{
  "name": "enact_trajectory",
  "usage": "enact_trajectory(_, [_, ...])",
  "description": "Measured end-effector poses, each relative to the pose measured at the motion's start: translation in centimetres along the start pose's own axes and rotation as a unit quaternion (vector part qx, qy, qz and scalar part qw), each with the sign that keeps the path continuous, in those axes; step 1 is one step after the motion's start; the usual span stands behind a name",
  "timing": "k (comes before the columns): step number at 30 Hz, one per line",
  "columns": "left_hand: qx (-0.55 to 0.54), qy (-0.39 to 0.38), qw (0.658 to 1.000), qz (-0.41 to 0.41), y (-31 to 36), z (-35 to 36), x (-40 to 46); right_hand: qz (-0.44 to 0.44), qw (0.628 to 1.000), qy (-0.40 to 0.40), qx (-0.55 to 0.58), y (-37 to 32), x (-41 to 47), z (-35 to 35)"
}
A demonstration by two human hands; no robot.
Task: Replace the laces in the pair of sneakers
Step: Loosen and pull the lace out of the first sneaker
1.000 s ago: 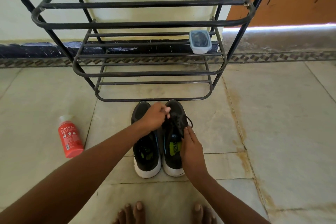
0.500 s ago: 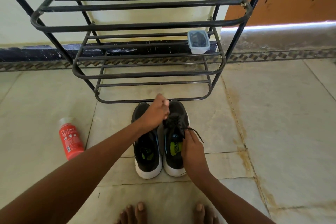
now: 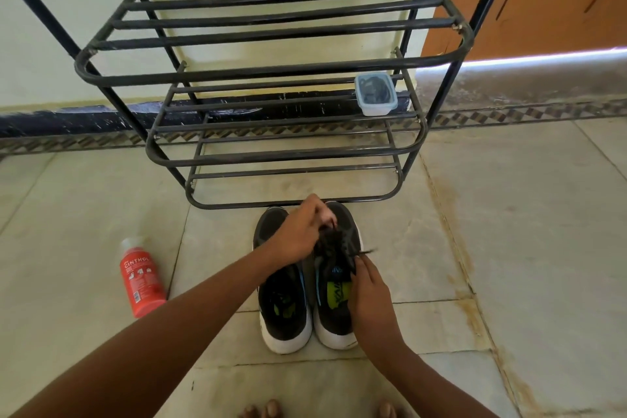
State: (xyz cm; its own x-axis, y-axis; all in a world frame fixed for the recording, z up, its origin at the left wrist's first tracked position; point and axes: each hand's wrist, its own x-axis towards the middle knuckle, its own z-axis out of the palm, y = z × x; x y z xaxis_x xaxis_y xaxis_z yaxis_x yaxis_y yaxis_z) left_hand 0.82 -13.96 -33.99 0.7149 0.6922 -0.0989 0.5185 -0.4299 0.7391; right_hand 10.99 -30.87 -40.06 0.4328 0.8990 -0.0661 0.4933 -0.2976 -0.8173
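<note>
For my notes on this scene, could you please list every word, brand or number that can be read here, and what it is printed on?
"CINTHOL": white letters on the red bottle lying on the floor.
Small print below it on the same bottle: too small to read.
Logo on the right sneaker's tongue: blurred, unreadable.
Dark print on the right sneaker's green insole: not legible.
Nothing else carries readable text.

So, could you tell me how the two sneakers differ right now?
The right sneaker has both hands on it, the left hand pulling its lace; the left sneaker sits untouched. The right one's laces are bunched up; the left's are hidden. Both are black with white soles.
</note>
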Motion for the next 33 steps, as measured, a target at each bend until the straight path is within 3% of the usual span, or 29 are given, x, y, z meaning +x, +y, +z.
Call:
enact_trajectory(1, [-0.133, 0.038, 0.989, -0.041, 0.3, -0.3, 0.2, -0.018, 1.000, 0.006, -0.021, 0.2, 0.0, 0.1])
enact_trajectory(3, [-0.280, 0.103, 0.949, -0.097, 1.3, -1.2, 0.5, -0.042, 0.998, 0.000, -0.048, 0.1, 0.0, -0.1])
enact_trajectory(5, [-0.183, 0.137, 0.973, -0.041, 1.5, -2.2, 0.9, -0.050, 0.996, -0.007, -0.068, 0.3, -0.2, 0.0])
enact_trajectory(7, [0.035, 0.074, 0.994, 0.074, 0.5, -3.2, 1.1, -0.043, 0.998, 0.007, -0.048, 0.2, -0.2, 0.0])
enact_trajectory(8, [0.120, 0.024, 0.988, 0.092, -0.1, -3.6, 1.1, -0.035, 0.999, 0.005, -0.028, 0.1, -0.1, 0.1])
enact_trajectory(10, [0.256, -0.080, 0.962, 0.041, -0.4, -3.6, 0.9, 0.006, 1.000, -0.028, 0.007, 0.3, 0.1, 0.3])
enact_trajectory(12, [0.380, -0.116, 0.917, 0.027, -0.6, -3.0, 0.4, 0.028, 0.998, -0.030, -0.047, 0.4, 0.4, 0.3])
enact_trajectory(16, [0.361, -0.141, 0.921, 0.048, -1.5, -2.2, -0.9, -0.052, 0.998, 0.005, -0.018, 0.2, 0.8, -0.7])
enact_trajectory(19, [0.408, -0.180, 0.894, 0.036, -1.3, -2.1, -1.2, -0.130, 0.989, 0.028, -0.056, 0.3, 3.0, -2.0])
enact_trajectory(22, [0.427, -0.177, 0.886, 0.039, -1.1, -1.8, -1.4, -0.177, 0.976, -0.026, -0.125, 0.1, 6.2, -2.7])
enact_trajectory(27, [0.453, -0.164, 0.874, 0.062, -1.1, -1.6, -1.5, -0.275, 0.906, -0.150, -0.283, -1.5, 9.7, -3.8])
enact_trajectory(31, [0.451, -0.147, 0.877, 0.075, -1.4, -1.3, -1.6, -0.376, 0.815, -0.142, -0.418, -2.0, 9.5, -3.9])
enact_trajectory(33, [0.452, -0.151, 0.877, 0.068, -1.3, -1.1, -1.7, -0.377, 0.816, -0.127, -0.421, -1.8, 8.9, -3.8])
